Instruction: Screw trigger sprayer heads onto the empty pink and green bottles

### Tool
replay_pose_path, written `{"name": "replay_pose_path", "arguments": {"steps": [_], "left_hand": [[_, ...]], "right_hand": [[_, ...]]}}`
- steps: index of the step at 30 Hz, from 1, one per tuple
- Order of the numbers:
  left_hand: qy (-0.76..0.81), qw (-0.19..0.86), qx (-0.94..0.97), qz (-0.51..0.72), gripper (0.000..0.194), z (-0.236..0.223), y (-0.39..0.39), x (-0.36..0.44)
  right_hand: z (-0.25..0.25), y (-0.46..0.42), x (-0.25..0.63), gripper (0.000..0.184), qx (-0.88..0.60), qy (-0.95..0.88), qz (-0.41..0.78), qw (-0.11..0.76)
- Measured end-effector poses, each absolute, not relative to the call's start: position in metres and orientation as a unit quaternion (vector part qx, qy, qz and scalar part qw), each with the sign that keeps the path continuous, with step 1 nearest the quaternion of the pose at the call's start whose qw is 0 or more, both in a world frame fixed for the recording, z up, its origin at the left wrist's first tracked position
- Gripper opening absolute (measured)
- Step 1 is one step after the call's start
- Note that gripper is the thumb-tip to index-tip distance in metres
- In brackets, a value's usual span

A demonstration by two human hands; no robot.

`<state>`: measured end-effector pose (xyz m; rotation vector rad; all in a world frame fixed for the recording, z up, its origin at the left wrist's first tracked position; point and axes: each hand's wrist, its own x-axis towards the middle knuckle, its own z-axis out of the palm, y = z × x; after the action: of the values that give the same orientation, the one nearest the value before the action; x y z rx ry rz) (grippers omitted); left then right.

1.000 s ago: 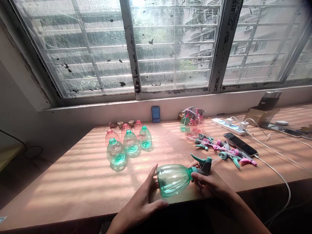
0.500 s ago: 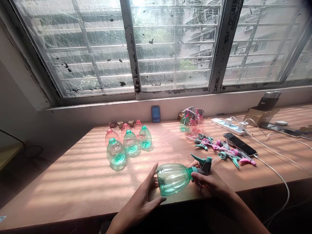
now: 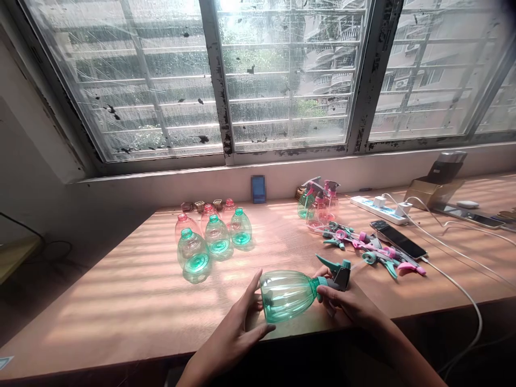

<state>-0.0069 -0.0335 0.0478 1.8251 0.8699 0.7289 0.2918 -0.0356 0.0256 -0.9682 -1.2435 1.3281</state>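
Note:
A clear green spray bottle [image 3: 287, 294] lies on its side near the front edge of the wooden table [image 3: 121, 301]. My left hand [image 3: 236, 336] cups its base, fingers curled round it. My right hand [image 3: 349, 306] grips the neck, where a teal and grey trigger head [image 3: 336, 270] is fitted. Both hands hold the bottle just above the tabletop.
Several empty green and pink bottles [image 3: 215, 234] stand at the back left. Assembled spray bottles [image 3: 318, 201] and a heap of loose trigger heads [image 3: 371, 250] lie to the right, beside a phone [image 3: 397, 239], a power strip [image 3: 377, 207] and a white cable [image 3: 463, 290].
The bottle and both hands have barely shifted; my left thumb has slid slightly under the bottle's base.

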Motion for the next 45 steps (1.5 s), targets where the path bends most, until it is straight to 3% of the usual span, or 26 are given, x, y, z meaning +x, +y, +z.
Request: {"name": "replay_pose_path", "arguments": {"steps": [4,9,19,24,35,45], "left_hand": [[0.357,0.494,0.738,0.288,0.098,0.0535,-0.0348,-0.0054],[0.39,0.481,0.731,0.287,0.088,0.0571,-0.0352,-0.0043],[0.358,0.505,0.73,0.29,0.098,0.0529,-0.0334,-0.0051],[0.387,0.489,0.731,0.276,0.087,0.0555,-0.0324,-0.0069],[0.356,0.495,0.734,0.301,0.095,0.0504,-0.0318,-0.0059],[0.38,0.479,0.735,0.291,0.092,0.0493,-0.0326,-0.0067]], "right_hand": [[0.0263,-0.0356,0.2918,0.047,-0.402,-0.516,0.555,0.514],[0.0257,-0.0341,0.2918,0.046,-0.401,-0.518,0.555,0.512],[0.0219,-0.0338,0.2933,0.043,-0.397,-0.521,0.553,0.515],[0.0213,-0.0343,0.2936,0.043,-0.401,-0.52,0.555,0.51],[0.0206,-0.0314,0.293,0.044,-0.397,-0.521,0.555,0.513],[0.019,-0.0304,0.2939,0.042,-0.389,-0.525,0.556,0.513]]}}
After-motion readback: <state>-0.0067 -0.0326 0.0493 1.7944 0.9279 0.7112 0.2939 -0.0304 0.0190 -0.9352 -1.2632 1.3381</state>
